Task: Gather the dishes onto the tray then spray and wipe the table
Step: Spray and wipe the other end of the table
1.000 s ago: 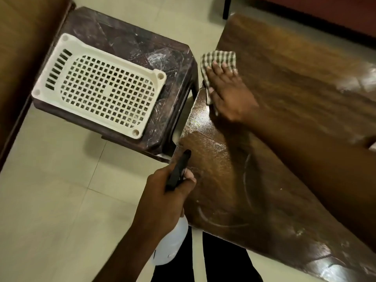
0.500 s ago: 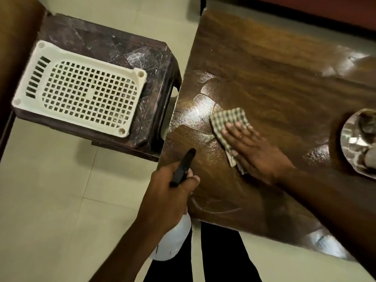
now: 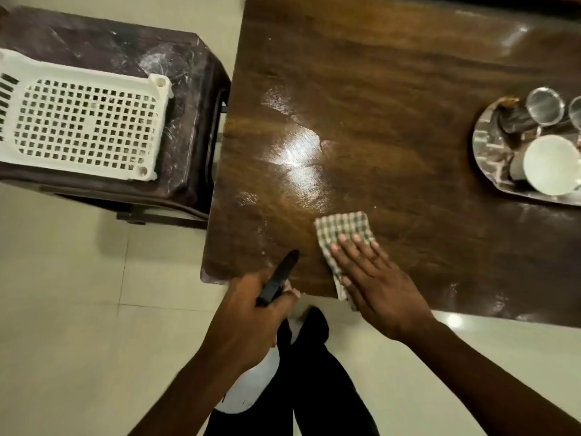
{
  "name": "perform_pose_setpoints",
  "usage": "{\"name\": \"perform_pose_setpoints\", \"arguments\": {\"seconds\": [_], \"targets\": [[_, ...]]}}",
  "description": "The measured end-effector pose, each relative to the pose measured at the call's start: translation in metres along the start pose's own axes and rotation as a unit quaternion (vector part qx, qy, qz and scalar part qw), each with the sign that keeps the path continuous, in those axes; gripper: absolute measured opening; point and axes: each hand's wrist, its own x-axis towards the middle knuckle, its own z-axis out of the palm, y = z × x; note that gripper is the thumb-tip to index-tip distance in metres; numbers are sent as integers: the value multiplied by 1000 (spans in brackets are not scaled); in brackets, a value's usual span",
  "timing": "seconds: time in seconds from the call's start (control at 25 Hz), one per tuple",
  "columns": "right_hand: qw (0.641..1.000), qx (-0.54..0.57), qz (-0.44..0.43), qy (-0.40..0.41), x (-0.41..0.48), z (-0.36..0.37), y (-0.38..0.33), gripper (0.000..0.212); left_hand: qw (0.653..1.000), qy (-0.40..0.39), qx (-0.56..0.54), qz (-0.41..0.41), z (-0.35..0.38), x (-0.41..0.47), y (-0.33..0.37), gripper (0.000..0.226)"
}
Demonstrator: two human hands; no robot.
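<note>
Left hand (image 3: 248, 313) curled round spray bottle (image 3: 279, 278) by near table (image 3: 393, 89) edge; right hand (image 3: 377, 287), fingers straight, pressed checked cloth (image 3: 342, 226) flat on table, apparently wet-streaked.

Seen over the table (image 3: 393, 105): I press my right hand (image 3: 377, 287) flat on the checked cloth (image 3: 344, 228) by its near edge, my left hand (image 3: 248, 313) grips the spray bottle (image 3: 254, 382) just off its near left corner, and the steel tray (image 3: 490, 146) holding a white cup (image 3: 551, 165) sits at its right end.
</note>
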Motion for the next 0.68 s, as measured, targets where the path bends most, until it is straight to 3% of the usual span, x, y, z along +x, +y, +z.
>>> {"name": "perform_pose_setpoints", "arguments": {"seconds": [0.04, 0.12, 0.2, 0.24, 0.28, 0.4, 0.52, 0.6, 0.68], "targets": [[993, 27, 106, 43, -10, 6, 1, 60, 1000, -18, -2, 4, 5, -7, -3, 31], [936, 105, 311, 125, -16, 19, -27, 61, 1000, -24, -2, 15, 14, -21, -10, 36], [878, 165, 415, 173, 0, 30, -74, 63, 1000, -9, -9, 26, 20, -31, -17, 30], [874, 178, 416, 176, 10, 34, -98, 65, 999, 0, -15, 29, 21, -35, -21, 28], [893, 174, 383, 159, 18, 38, -120, 68, 999, 12, -18, 32, 20, -38, -24, 27], [981, 119, 149, 27, 21, 38, -159, 80, 998, 45, -2, 43, 18, -52, -36, 29], [997, 79, -20, -9, 17, 31, -118, 71, 998, 48, -20, 46, 12, -62, -47, 24], [999, 32, -6, 12, 9, 27, -85, 67, 997, 59, -31, 49, 7, -63, -53, 22], [996, 32, 77, 24, 7, 23, -83, 64, 994, 79, -31, 63, -1, -63, -59, 14]]}}
